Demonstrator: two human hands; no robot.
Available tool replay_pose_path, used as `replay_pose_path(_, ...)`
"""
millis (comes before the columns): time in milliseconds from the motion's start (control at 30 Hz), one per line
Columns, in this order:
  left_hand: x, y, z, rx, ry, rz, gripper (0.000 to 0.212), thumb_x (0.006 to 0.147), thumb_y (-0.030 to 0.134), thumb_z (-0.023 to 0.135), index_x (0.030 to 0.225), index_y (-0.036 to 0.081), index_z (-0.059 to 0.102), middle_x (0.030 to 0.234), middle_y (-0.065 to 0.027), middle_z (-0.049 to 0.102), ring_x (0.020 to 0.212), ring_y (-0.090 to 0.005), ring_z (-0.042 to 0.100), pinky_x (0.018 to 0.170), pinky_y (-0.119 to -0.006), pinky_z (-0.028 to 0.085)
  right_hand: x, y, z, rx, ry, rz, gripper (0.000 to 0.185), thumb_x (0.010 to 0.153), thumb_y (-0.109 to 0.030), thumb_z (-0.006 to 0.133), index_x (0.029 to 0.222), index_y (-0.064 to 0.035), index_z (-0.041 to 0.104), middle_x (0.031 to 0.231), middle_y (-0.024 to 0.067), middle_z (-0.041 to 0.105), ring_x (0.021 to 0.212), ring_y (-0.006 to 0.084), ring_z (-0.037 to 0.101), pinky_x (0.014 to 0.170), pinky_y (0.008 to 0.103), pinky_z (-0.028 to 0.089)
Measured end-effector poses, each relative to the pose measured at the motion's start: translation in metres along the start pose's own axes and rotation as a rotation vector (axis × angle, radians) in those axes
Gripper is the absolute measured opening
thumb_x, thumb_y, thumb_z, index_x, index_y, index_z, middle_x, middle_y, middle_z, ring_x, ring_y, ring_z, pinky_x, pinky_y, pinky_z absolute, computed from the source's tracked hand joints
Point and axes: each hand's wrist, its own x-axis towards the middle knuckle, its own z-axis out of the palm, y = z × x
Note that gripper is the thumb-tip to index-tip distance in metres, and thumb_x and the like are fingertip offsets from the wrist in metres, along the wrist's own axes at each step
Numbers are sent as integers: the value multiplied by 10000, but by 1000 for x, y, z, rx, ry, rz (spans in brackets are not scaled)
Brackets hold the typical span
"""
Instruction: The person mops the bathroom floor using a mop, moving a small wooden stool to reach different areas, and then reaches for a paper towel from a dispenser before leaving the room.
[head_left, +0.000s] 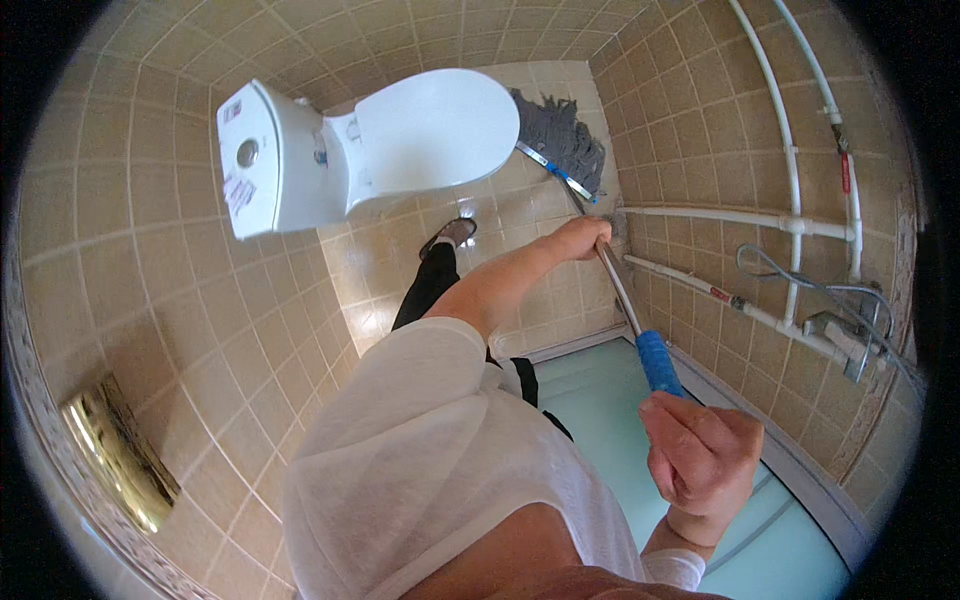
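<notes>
A mop spans the right half of the view. Its grey string head (562, 139) lies spread on the tiled floor beside the front of the toilet (439, 127), along a blue and silver clamp bar (555, 171). My left hand (585, 238) is closed around the lower part of the metal pole (621, 289). The blue grip (658, 364) is at the pole's upper end, where my right hand (701, 450) holds the tip; its fingers are curled and partly hide the end.
White pipes (712, 217) run along the right tiled wall, with a metal shower mixer and hose (847, 330). A raised shower-tray edge (577, 345) lies below the pole. A gold-coloured fixture (120, 454) is on the left wall. One shoe (450, 232) stands on shiny floor tiles.
</notes>
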Motion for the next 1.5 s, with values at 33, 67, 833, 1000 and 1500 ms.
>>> replay_pose_path(33, -10, 8, 3, 1, -1, -3, 198, 592, 109, 658, 698, 75, 495, 674, -101, 533, 679, -298, 530, 601, -368, 417, -9, -6, 2, 10, 6, -26, 233, 543, -36, 643, 766, -103, 648, 704, 37, 611, 405, 138, 495, 351, 252, 367)
replay_pose_path(67, -17, 15, 5, 13, -83, -68, 175, 606, 94, 641, 714, 72, 506, 686, -102, 541, 677, -287, 533, 594, -359, 417, -20, -12, 4, 12, 5, -27, 233, 543, -36, 643, 766, -103, 648, 704, 37, 611, 405, 138, 495, 351, 252, 367)
replay_pose_path(833, -272, 145, -62, 160, 58, -252, 176, 591, 177, 649, 663, 76, 524, 675, -119, 550, 642, -324, 536, 539, -402, 409, -67, -208, 22, 93, 192, -460, 120, 639, -222, 644, 709, -127, 622, 569, -30, 569, 514, 124, 367, 438, 257, 278)
replay_pose_path(1000, -315, 177, -97, 265, 232, -348, 129, 594, 164, 600, 668, 82, 534, 653, -106, 548, 649, -322, 541, 545, -411, 414, -68, -239, 27, 202, 223, -568, 138, 671, -242, 646, 721, -117, 614, 569, -21, 575, 524, 120, 369, 434, 256, 271)
replay_pose_path(1500, -402, 248, -134, 525, 360, -450, 131, 585, 176, 564, 591, 51, 523, 595, -164, 524, 595, -357, 524, 535, -435, 412, -166, -193, 16, 350, 248, -883, 288, 759, -100, 477, 1015, 26, 514, 565, 109, 564, 437, 131, 370, 400, 270, 266)
